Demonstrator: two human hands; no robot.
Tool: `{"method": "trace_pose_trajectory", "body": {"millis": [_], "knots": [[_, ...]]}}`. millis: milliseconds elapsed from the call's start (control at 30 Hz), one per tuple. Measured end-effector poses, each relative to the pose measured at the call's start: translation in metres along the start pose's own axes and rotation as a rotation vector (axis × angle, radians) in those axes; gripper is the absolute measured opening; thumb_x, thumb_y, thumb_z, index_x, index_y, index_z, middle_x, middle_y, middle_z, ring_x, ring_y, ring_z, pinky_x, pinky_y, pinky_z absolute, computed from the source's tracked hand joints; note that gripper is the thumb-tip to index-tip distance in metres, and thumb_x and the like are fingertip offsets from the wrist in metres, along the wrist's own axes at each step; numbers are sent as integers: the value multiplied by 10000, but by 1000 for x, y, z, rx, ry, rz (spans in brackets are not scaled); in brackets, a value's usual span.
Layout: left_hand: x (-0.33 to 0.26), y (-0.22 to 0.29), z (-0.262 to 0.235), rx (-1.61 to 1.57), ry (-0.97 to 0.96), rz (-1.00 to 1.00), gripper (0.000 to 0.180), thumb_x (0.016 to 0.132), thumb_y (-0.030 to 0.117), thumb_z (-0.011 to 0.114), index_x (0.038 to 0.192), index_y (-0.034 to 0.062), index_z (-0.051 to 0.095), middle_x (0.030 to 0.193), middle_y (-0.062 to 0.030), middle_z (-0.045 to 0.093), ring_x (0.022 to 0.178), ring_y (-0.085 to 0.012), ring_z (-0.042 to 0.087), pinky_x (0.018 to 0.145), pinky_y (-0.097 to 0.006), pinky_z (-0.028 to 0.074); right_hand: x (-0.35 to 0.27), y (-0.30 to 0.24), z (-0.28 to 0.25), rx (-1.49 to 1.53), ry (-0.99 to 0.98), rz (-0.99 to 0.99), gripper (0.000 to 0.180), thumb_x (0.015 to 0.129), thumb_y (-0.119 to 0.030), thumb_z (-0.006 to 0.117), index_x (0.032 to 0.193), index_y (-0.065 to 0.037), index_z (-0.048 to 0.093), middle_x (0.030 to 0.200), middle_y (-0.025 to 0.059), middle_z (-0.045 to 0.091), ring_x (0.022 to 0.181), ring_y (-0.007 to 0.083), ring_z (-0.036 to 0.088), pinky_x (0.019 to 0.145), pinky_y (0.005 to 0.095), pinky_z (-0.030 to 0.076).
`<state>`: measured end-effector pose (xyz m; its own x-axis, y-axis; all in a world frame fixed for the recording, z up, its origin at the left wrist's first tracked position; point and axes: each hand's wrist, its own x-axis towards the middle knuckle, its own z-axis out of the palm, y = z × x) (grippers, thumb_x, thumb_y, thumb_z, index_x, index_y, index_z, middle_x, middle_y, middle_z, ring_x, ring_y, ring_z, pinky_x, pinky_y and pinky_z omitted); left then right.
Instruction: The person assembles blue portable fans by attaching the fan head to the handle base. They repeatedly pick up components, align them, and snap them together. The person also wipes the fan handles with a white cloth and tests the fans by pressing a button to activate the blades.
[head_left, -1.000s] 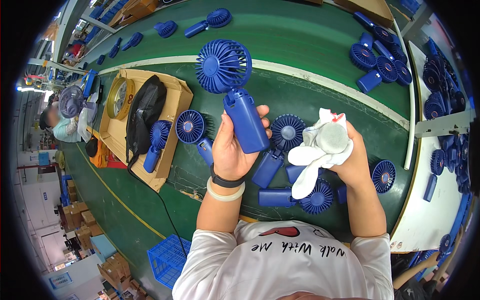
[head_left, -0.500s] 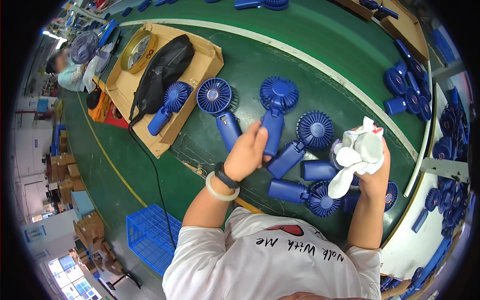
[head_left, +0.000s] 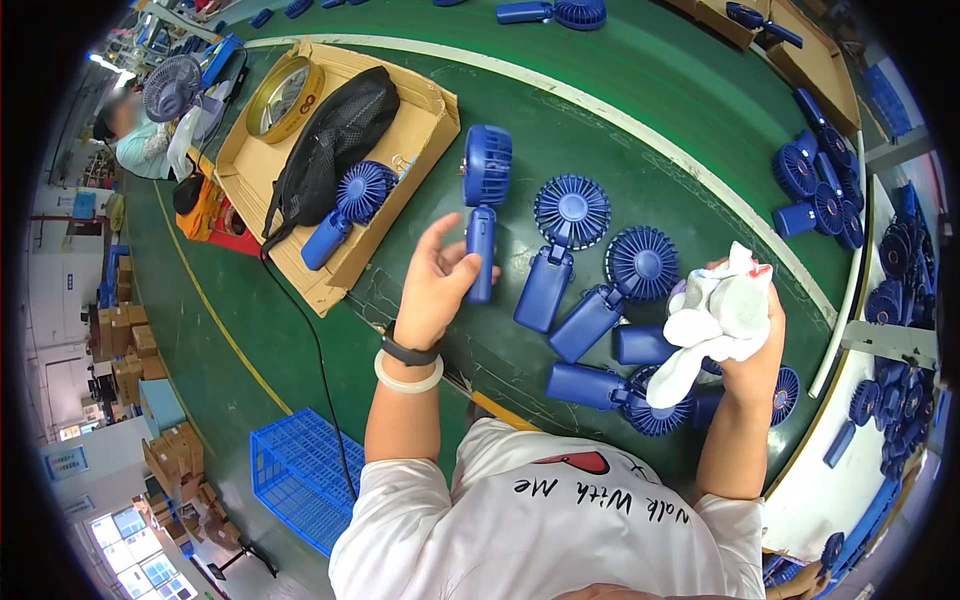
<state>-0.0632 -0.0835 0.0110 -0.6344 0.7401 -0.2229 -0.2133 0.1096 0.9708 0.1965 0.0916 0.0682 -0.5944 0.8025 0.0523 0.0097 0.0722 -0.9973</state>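
My left hand (head_left: 437, 282) holds a blue handheld fan (head_left: 480, 252) by its handle, thumb at the near side and a fingertip showing past the far side. That fan is turned edge-on, its round head pointing away from me. Just to its right lies another blue fan (head_left: 543, 288), handle toward me. More fans (head_left: 588, 322) lie between it and my right side, some overlapping. My right hand (head_left: 752, 362) is closed around a crumpled white cloth (head_left: 725, 312) with a red patch. The cloth hides part of a fan beneath and most of my right fingers.
At the left, a cardboard tray (head_left: 348, 262) holds a black mesh bag (head_left: 335, 140), a tape roll (head_left: 283, 100) and a fan. A black cable (head_left: 312, 365) runs past a blue crate (head_left: 300, 470). Fans (head_left: 825, 185) pile at the right; a person (head_left: 140, 140) sits far left.
My left hand has let go of the middle fan and moved left to the neighbouring one. That fan has turned from face-up to edge-on. My right hand keeps the cloth.
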Motion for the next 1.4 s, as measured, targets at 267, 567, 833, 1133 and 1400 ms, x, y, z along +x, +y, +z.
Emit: {"method": "trace_pose_trajectory", "body": {"millis": [267, 567, 833, 1133, 1400], "knots": [[-7, 18, 36, -1042, -498, -138, 562, 892, 392, 419, 1353, 87, 317, 999, -155, 474, 811, -219, 450, 637, -313, 435, 0, 2, 7, 17, -67, -27, 538, 620, -156, 787, 1065, 5, 531, 955, 94, 624, 842, 176, 638, 761, 310, 519], [-5, 11, 46, -935, -534, -29, 656, 933, 549, 320, 1344, 38, 315, 1060, -145, 536, 861, -214, 540, 699, -322, 480, -2, -6, 18, 47, -44, 53, 462, 595, -36, 778, 1012, -19, 580, 953, 31, 624, 854, 106, 586, 788, 267, 469], [-23, 21, 89, -270, -230, 440, 594, 976, 306, 392, 1409, -41, 180, 1345, -157, 407, 1226, -236, 428, 1041, -357, 311, 23, -31, 79, -1164, 129, -745, 215, 693, -191, 628, 897, -124, 628, 934, 11, 571, 952, 225, 516, 857, 427, 354], [-5, 1, 103, -13, -71, 701, 573, 984, 271, 368, 1411, -47, 156, 1316, -138, 433, 1174, -204, 454, 1013, -318, 327, 40, -39, 96, -1383, 268, -841, 128, 731, -212, 601, 837, -141, 615, 878, -17, 558, 910, 188, 526, 837, 410, 350], [-5, 1, 84, -55, -38, 710, 627, 977, 336, 371, 1414, -48, 136, 1311, -137, 423, 1194, -209, 431, 1024, -334, 306, 41, -40, 116, -1346, 153, -801, 392, 579, -28, 612, 965, -98, 609, 990, 15, 604, 988, 235, 531, 863, 418, 329]]}}
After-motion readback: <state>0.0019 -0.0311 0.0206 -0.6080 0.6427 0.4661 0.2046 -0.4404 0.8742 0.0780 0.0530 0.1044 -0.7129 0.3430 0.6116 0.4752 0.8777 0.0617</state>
